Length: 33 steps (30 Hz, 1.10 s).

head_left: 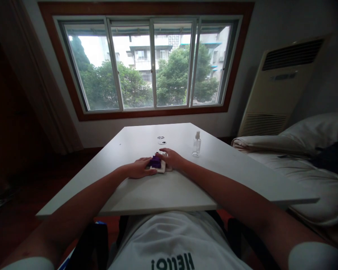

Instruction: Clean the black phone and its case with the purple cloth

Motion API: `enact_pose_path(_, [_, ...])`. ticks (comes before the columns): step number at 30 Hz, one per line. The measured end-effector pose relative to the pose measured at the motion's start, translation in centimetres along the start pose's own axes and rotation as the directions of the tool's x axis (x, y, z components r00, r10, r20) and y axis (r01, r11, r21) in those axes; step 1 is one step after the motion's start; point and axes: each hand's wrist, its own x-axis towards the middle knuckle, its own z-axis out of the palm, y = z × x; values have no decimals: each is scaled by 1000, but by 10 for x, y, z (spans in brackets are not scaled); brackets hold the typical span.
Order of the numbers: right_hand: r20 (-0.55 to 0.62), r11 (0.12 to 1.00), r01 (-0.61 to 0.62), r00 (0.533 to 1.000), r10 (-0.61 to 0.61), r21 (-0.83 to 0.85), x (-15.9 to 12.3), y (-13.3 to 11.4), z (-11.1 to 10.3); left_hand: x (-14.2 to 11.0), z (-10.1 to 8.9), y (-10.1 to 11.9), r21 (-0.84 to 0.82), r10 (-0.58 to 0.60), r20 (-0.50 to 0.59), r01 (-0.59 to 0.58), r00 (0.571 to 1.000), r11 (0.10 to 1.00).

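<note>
At the middle of the white table, a small dark purple object (156, 162) with folds or ridges sits on a folded white cloth (161, 169); its exact kind is unclear. My left hand (139, 168) holds it from the left, with the thumb along the near side on the cloth and the fingers at its far side. From the right, my right hand (172, 159) bends over the cloth, its fingertips reaching the top of the purple object. Part of the cloth is hidden under my right palm.
A clear spray bottle (196, 145) with a white top stands upright to the right. Two small round pieces (162, 142) lie beyond my hands on the white table (169, 195). Behind the table is a window (152, 63); a covered couch or bed (270, 153) is at the right.
</note>
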Motion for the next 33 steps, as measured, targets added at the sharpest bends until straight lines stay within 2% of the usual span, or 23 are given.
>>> enact_pose_path(3, [42, 994, -105, 993, 106, -40, 5, 9, 0, -1, 2, -5, 16, -14, 5, 14, 1000, 1000])
enact_pose_path(8, [112, 999, -13, 994, 18, -45, 1, 7, -1, 0, 5, -10, 33, -94, 20, 94, 995, 995])
enact_pose_path(16, [152, 999, 47, 987, -42, -27, -6, -3, -4, -4, -4, -10, -88, -54, 87, 62, 995, 994])
enact_pose_path(20, [88, 977, 214, 973, -214, 13, -17, -20, -8, -3, -3, -7, -156, -58, 39, 63, 998, 986])
enact_pose_path(24, [198, 905, 397, 885, -421, 150, -29, -38, -13, 0, 0, -8, -156, -79, 32, 83, 996, 984])
enact_pose_path(26, [226, 885, 434, 857, -463, 170, -28, -38, -13, 1, 0, -9, -150, -82, 27, 85, 996, 985])
enact_pose_path(27, [213, 892, 425, 867, -450, 155, -25, -35, -13, 2, 0, -9, -143, -77, 22, 80, 997, 986])
enact_pose_path(30, [112, 944, 328, 937, -330, 39, -14, -20, -12, 3, 0, -8, -116, -62, 23, 64, 998, 991])
enact_pose_path(33, [70, 960, 279, 958, -277, -17, -11, -15, -13, 3, 0, -7, -100, -69, 35, 72, 997, 992])
